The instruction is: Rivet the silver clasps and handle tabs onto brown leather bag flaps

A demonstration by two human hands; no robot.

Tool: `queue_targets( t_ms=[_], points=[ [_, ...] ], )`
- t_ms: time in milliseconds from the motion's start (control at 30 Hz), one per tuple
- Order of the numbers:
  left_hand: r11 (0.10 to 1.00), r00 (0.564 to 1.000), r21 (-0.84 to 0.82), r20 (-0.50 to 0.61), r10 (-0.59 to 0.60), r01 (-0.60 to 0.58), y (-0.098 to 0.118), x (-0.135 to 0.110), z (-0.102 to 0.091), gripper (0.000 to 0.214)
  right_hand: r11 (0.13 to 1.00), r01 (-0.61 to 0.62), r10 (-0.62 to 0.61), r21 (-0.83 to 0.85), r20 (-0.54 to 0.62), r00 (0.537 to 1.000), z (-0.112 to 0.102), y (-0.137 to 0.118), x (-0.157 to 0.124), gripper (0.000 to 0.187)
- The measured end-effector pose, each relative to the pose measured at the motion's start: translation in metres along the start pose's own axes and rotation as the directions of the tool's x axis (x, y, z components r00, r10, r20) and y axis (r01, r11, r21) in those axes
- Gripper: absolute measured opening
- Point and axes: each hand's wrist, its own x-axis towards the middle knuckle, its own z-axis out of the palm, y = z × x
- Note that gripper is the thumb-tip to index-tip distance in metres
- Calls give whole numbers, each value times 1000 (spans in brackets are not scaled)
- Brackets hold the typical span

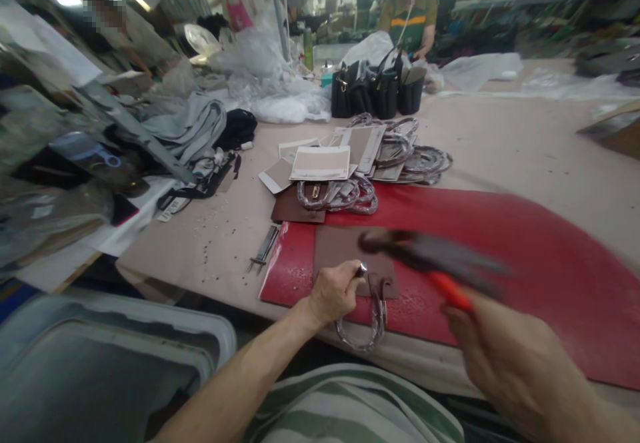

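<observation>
Risks first, L to R. My L grip [333, 292] is clamped round a small metal piece [362, 268], bunched close to its shiny top, so an off-line blow would prob. catch knuckles. The brown panel [345, 246] could skid on the red mat [500, 250] if L grip eases off, and the plastic-wrapped strap loop [360, 345] could drag it askew. My R grip [515, 343] is clamped on a dark hammer-like tool [415, 248]; it's blurred on my feed, exact angle n/a. Slack hold there = glancing hit, I'd guess.

Positions, L to R: pronged tool [264, 248] lies well left of L grip, on the table [500, 116]. Pile of panels & wrapped handles [320, 162] sits beyond L grip. Brown panel's flat on the mat, under & just beyond L grip. Strap loop's just right of L grip, reaching past the mat's near edge. Hammer-like tool's head is beyond & right of L grip, ahead-left of R grip, apart from metal piece AFAICT.
</observation>
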Motion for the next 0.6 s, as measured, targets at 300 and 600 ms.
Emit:
queue_targets(
  t_ms=[300,600],
  points=[
    [999,1000,-30,8,-19,20,-1,1,1,16,998,20,-19,59,-30,999,-2,0,11,43],
    [998,999,-56,-34,-24,23,-2,1,-2,14,918,-385,394,-94,110,913,39,117,0,44]
  ],
)
